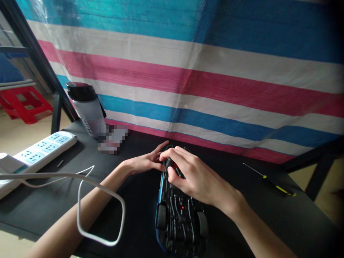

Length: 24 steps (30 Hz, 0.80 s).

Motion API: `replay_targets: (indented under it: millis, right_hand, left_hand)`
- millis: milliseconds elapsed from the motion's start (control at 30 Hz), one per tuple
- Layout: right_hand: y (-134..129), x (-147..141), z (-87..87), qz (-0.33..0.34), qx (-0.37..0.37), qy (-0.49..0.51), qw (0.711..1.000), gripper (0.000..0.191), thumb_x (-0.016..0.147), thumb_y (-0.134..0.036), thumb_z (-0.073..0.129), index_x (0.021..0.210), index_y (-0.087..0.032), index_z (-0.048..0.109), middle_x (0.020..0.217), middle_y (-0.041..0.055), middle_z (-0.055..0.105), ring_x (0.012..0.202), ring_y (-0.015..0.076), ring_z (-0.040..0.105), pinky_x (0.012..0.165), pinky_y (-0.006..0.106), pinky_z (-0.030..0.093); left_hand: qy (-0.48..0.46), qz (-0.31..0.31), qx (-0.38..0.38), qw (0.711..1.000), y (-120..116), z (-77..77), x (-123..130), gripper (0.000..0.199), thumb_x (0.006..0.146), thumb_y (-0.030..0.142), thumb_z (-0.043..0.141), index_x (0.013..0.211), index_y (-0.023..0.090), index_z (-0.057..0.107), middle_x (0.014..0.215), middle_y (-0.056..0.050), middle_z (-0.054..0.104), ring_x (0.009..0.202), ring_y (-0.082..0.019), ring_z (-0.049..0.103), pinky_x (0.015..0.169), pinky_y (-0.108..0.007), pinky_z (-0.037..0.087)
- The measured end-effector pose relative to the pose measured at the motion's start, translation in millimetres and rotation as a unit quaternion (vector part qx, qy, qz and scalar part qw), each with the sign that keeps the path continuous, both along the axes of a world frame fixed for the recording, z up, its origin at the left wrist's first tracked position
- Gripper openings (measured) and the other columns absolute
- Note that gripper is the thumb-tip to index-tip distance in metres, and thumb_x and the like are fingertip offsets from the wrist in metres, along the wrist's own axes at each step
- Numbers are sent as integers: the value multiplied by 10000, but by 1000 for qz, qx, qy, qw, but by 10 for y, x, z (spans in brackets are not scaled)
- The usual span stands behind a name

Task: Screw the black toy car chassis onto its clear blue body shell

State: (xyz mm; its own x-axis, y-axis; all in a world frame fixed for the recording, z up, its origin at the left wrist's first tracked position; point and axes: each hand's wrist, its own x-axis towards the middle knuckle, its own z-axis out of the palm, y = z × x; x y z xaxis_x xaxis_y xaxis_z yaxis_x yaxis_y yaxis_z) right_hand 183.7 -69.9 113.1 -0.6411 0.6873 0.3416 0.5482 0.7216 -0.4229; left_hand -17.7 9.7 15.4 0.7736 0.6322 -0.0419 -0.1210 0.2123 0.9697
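Observation:
A blue toy car (180, 218) lies upside down on the black table, its dark underside facing up and its near wheels showing. My right hand (188, 172) reaches over the far end, with thumb and fingers closed around a small black wheel (169, 163). Whether that wheel is fixed to the car or loose, I cannot tell. At the car's far left side is my left hand (147, 162), fingers stretched and apart, with the thumb tip close to the wheel. Part of the car's far end is hidden behind my hands.
A screwdriver (276, 184) with a black and yellow handle lies at the right. To the left are a white power strip (43, 148), a looping white cable (122, 215), a bottle (90, 111) and a blurred-out flat item (114, 139). A striped sheet (182, 79) hangs behind the table.

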Motion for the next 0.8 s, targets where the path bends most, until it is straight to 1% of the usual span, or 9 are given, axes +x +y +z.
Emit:
replay_targets:
  millis: [133, 267, 333, 433, 500, 567, 633, 667, 800]
  right_hand:
    - [44, -4, -28, -25, 66, -13, 997, 91, 974, -173, 514, 1045, -191, 568, 947, 35, 632, 905, 204, 594, 848, 366, 462]
    - [50, 5, -14, -26, 74, -19, 997, 102, 964, -127, 490, 969, -189, 571, 902, 25, 623, 876, 192, 585, 819, 354, 456]
    - [38, 10, 4, -25, 69, -23, 997, 117, 955, -110, 497, 987, -188, 577, 935, 33, 637, 914, 198, 590, 843, 358, 463]
    - [27, 10, 13, -36, 72, -38, 996, 49, 1000, -206, 543, 1011, -193, 589, 945, 38, 659, 924, 208, 608, 860, 377, 478]
    - [29, 7, 11, -41, 69, -41, 996, 62, 1012, -242, 563, 1048, -199, 591, 953, 39, 670, 918, 205, 621, 866, 377, 491]
    - [32, 7, 14, -36, 55, -32, 997, 124, 994, -191, 576, 1117, -202, 575, 1026, 50, 676, 978, 207, 626, 901, 372, 500]
    - [33, 12, 22, -33, 44, -22, 998, 223, 953, -133, 585, 1162, -203, 558, 1104, 63, 669, 1055, 215, 616, 950, 375, 497]
    - [33, 17, 25, -36, 44, -24, 998, 233, 945, -140, 591, 1167, -205, 560, 1107, 63, 669, 1061, 220, 615, 954, 381, 498]
    - [27, 36, 25, -73, 50, -51, 995, 161, 1008, -289, 576, 1154, -231, 609, 944, 32, 678, 874, 204, 647, 823, 369, 523]
  left_hand:
    - [9, 0, 14, 1000, 4, -5, -10, 1103, 810, 146, 764, 1624, 352, 48, 1302, -58, 567, 1213, -242, 549, 1098, -453, 374]
    - [20, 1, 22, 1000, 12, -5, -16, 1093, 817, 154, 765, 1622, 357, 55, 1298, -54, 580, 1271, -251, 519, 1113, -457, 362]
    - [15, 2, 22, 1000, 15, -13, -17, 1091, 812, 165, 775, 1620, 367, 70, 1357, -60, 564, 1319, -262, 493, 1131, -464, 343]
    - [-5, -6, 10, 1000, 18, -31, -15, 1089, 815, 183, 782, 1620, 370, 73, 1488, -85, 495, 1401, -288, 439, 1163, -466, 314]
    - [-15, -11, 3, 1000, 22, -43, -14, 1082, 823, 173, 776, 1619, 379, 73, 1569, -88, 426, 1455, -298, 385, 1181, -464, 296]
    - [-17, -14, 3, 1000, 27, -48, -12, 1069, 826, 148, 767, 1617, 387, 88, 1609, -84, 384, 1475, -301, 365, 1189, -468, 285]
    - [-14, -15, 7, 1000, 30, -46, -10, 1066, 824, 131, 762, 1616, 386, 96, 1615, -88, 376, 1459, -310, 388, 1185, -484, 286]
    - [-11, -14, 8, 1000, 30, -40, -10, 1071, 821, 128, 764, 1617, 384, 95, 1613, -93, 378, 1446, -314, 405, 1181, -492, 289]
    - [-2, -9, 3, 1000, 17, -5, -9, 1097, 823, 150, 779, 1617, 386, 61, 1585, -100, 410, 1418, -314, 431, 1156, -490, 316]
